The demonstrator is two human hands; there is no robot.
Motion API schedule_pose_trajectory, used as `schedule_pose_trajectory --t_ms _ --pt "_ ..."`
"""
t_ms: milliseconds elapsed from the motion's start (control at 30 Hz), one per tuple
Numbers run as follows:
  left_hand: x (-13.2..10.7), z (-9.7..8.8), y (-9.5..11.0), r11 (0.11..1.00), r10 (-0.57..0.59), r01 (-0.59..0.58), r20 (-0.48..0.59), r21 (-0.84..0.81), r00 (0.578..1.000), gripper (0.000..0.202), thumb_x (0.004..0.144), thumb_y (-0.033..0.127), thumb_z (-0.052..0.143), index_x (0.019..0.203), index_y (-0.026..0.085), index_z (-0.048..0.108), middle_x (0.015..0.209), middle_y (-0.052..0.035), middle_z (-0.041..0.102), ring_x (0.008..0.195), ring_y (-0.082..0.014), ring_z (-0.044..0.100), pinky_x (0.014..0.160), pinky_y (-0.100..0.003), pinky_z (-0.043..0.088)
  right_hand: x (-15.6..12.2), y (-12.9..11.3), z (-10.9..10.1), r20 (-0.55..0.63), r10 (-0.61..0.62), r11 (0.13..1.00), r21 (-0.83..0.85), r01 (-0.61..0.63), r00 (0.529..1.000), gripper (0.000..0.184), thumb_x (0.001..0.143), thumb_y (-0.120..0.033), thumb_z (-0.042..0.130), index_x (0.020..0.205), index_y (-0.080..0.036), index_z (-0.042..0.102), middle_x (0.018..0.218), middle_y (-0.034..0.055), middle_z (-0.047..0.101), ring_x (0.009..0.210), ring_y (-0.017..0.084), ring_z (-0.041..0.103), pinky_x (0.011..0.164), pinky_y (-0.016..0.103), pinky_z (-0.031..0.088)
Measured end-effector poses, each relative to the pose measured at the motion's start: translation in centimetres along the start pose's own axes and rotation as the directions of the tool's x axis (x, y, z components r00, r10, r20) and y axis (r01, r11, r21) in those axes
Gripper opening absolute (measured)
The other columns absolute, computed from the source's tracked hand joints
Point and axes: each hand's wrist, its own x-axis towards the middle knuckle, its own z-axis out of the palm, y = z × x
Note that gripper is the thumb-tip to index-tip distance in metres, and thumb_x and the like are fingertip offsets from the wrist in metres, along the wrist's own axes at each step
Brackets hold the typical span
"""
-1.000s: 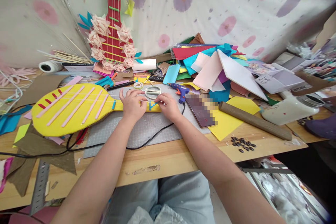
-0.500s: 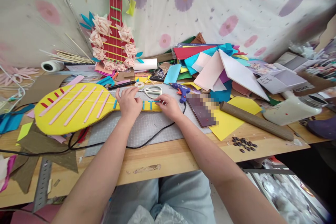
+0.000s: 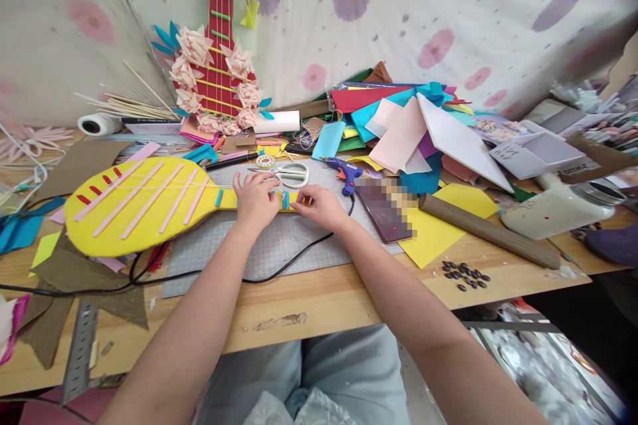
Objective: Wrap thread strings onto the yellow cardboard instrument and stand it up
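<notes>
A yellow handmade toy lute [image 3: 144,212] lies across the table, its rounded body to the left and its neck to the right. Pink strips and short red pieces decorate the body; blue strips cross the neck. Thin white strings run over the body toward my left hand [image 3: 258,202], which rests curled over the neck, fingers bent around it. Further right along the neck, my right hand [image 3: 321,206] has its thumb and fingertips pinched together by the blue strips [image 3: 286,200]. Whatever is between them is too small to make out. Just behind the hands lie white-handled scissors [image 3: 293,174].
A blue glue gun [image 3: 345,174] sits right of the scissors, its black cable [image 3: 284,265] crossing the grey cutting mat [image 3: 199,272]. A phone [image 3: 381,212], a brown stick [image 3: 488,231] and dark beads [image 3: 464,275] are on the right. A red flowered instrument [image 3: 219,80] stands behind.
My left hand has shifted slightly right along the neck, and its fingers have curled more. My right hand's fingertips have moved slightly down and left. White strings now show more clearly near the neck.
</notes>
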Motion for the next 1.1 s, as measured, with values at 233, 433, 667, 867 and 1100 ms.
schedule_pose_trajectory --t_ms 233,433,667,867,1100 --pt "0.0 0.2 -0.2 0.999 -0.013 0.013 -0.003 0.031 1.0 0.039 0.065 0.012 0.048 0.093 0.029 0.069 0.114 -0.0025 0.064 0.115 -0.0255 0.05 0.11 -0.055 0.015 0.6 0.2 1.7 -0.107 -0.065 0.995 -0.083 0.056 0.992 0.045 0.07 -0.043 0.069 0.107 -0.018 0.06 0.107 0.0107 0.056 0.103 0.023 0.05 0.092 0.039 0.041" --pt "0.0 0.2 -0.2 0.998 -0.022 0.022 -0.003 0.051 1.0 0.053 0.065 0.011 0.049 0.113 0.03 0.062 0.122 -0.0049 0.06 0.118 -0.0274 0.047 0.109 -0.054 0.018 1.5 0.5 3.0 -0.07 -0.103 0.992 -0.086 0.097 0.992 0.043 0.068 -0.039 0.072 0.105 -0.019 0.063 0.109 0.0112 0.055 0.108 0.025 0.048 0.098 0.042 0.038" --pt "0.1 0.2 -0.5 0.999 -0.043 0.044 -0.023 0.025 0.999 0.047 0.067 0.012 0.049 0.109 0.028 0.064 0.121 -0.0047 0.06 0.117 -0.0264 0.049 0.111 -0.053 0.015 1.0 0.3 1.9 -0.108 -0.029 0.999 0.042 0.034 0.994 0.038 0.073 -0.035 0.068 0.106 -0.02 0.06 0.112 0.0093 0.058 0.112 0.023 0.048 0.099 0.04 0.036" --pt "0.6 -0.7 -0.8 0.996 -0.085 0.085 -0.087 0.005 0.993 0.042 0.069 0.011 0.047 0.106 0.023 0.064 0.115 -0.0068 0.063 0.11 -0.0252 0.054 0.106 -0.047 0.027 1.6 1.6 0.2 -0.191 0.142 0.99 0.043 -0.137 0.971 0.013 0.081 -0.029 0.057 0.072 -0.019 0.059 0.087 0.0051 0.063 0.091 0.02 0.055 0.084 0.035 0.042" --pt "1.2 -1.6 -1.4 0.994 -0.113 0.113 -0.012 0.014 0.994 0.02 0.079 0.025 0.05 0.089 0.02 0.067 0.099 -0.007 0.066 0.097 -0.0244 0.057 0.089 -0.039 0.041 6.1 1.3 -0.2 -0.052 0.05 0.942 -0.329 -0.064 0.997 0.018 0.084 -0.023 0.052 0.095 -0.015 0.063 0.103 0.0112 0.063 0.101 0.023 0.053 0.089 0.034 0.039"
